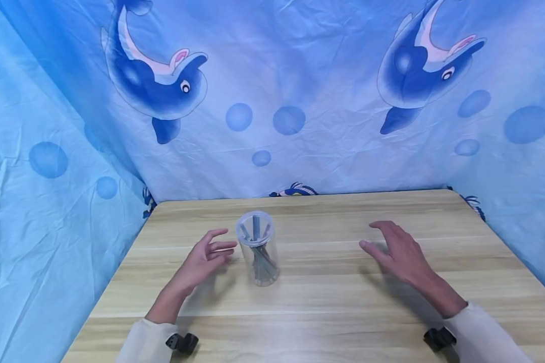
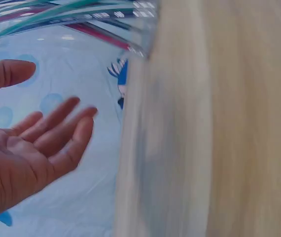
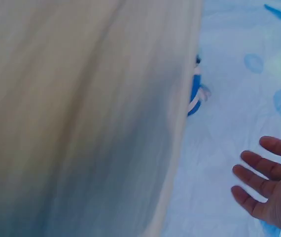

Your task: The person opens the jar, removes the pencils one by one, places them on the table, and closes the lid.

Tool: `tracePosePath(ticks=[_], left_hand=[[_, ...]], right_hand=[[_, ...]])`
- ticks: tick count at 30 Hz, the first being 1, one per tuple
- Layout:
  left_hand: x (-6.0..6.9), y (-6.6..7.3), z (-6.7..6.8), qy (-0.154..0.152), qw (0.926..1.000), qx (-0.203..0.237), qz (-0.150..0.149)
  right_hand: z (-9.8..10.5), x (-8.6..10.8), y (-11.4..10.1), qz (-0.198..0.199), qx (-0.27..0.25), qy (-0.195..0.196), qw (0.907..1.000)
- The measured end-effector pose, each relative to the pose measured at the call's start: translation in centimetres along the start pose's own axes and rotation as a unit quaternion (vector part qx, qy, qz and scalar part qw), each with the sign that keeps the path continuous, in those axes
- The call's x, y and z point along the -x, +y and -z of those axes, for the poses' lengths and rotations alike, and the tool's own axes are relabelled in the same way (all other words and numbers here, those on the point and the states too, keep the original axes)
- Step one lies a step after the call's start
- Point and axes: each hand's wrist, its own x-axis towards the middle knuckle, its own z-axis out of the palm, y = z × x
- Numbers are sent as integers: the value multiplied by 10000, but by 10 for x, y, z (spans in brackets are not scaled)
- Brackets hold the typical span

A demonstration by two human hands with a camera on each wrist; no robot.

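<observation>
- Pale, loose sleeves [image 1: 147, 345] come nearest us, low in the head view, with small black box-shaped devices [image 1: 181, 344] at the wrists.
- Left hand [image 1: 205, 259]: fingers loosely bent, grasping nothing — we see the fingertips just beside the container, apparently not touching.
- Right hand [image 1: 399, 254]: thumb and fingers spread and relaxed, holding nothing, above the right half of the table, well apart from the container.
- We find the clear plastic cylindrical container [image 1: 260, 248] upright on the pale wood-grained table [image 1: 318, 297], left of centre and short of the far edge.
- Slim green, red and dark sticks [image 1: 264, 259] lean inside it; we cannot tell whether its whitish top is a closed lid.
- As for progress, the sticks are gathered in the container and neither hand has it — we judge handling either unstarted or finished, and cannot say which, nor what remains.
</observation>
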Motion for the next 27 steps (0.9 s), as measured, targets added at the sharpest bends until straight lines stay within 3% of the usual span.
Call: tracePosePath(ticks=[2, 5, 9, 12, 15, 20, 23, 27], left_hand=[[-4, 0, -1, -223, 9980, 581, -143], [-9, -2, -3, -512, 9946, 881, -192], [-17, -8, -9, -957, 9918, 849, 39], [-24, -13, -15, -1279, 9887, 748, 206], [-30, -15, -20, -1435, 9874, 621, 223], [-34, -16, -25, -1461, 9885, 390, 56], [-35, -16, -27, -1478, 9886, 299, -8], [-38, -16, -30, -1517, 9883, 116, -127]], right_hand=[[-1, -2, -7, 218, -386, 293, 9986], [-3, -5, -18, 660, -1172, 889, 9869], [-9, -8, -34, 1336, -2376, 1598, 9488], [-14, -9, -50, 1745, -2904, 1941, 9206], [-13, -13, -73, 2026, -3087, 2053, 9064], [-11, -19, -113, 2260, -3110, 1921, 9029], [-15, -24, -129, 2205, -3050, 1804, 9087], [-32, -34, -134, 1969, -3028, 1530, 9198]])
